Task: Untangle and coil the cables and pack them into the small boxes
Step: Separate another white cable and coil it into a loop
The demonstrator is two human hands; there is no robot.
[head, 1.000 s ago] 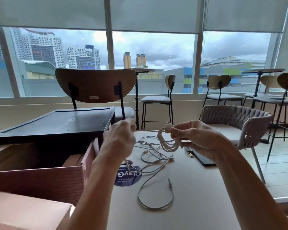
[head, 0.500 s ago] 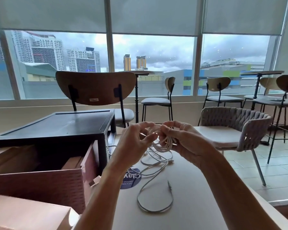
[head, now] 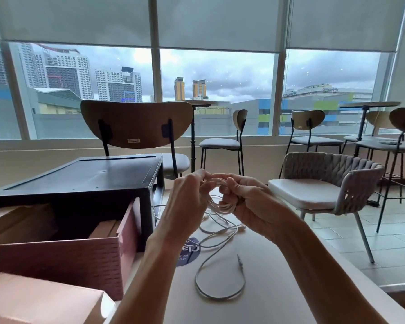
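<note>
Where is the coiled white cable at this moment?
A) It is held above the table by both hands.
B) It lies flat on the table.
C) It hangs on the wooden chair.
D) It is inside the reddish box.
A: the left hand and the right hand both grip the coiled white cable, which is lifted clear of the table.

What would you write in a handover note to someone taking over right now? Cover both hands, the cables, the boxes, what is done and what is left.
Left hand pinches the top of the coil.
Right hand grips the coil above the table.
Loose cables lie tangled on the table under the hands; a grey cable loops nearer.
A pink box and a brown box stand at the left.
Done: one cable mostly coiled.
Left: finish it, box it, then untangle, coil and pack the rest.
</note>
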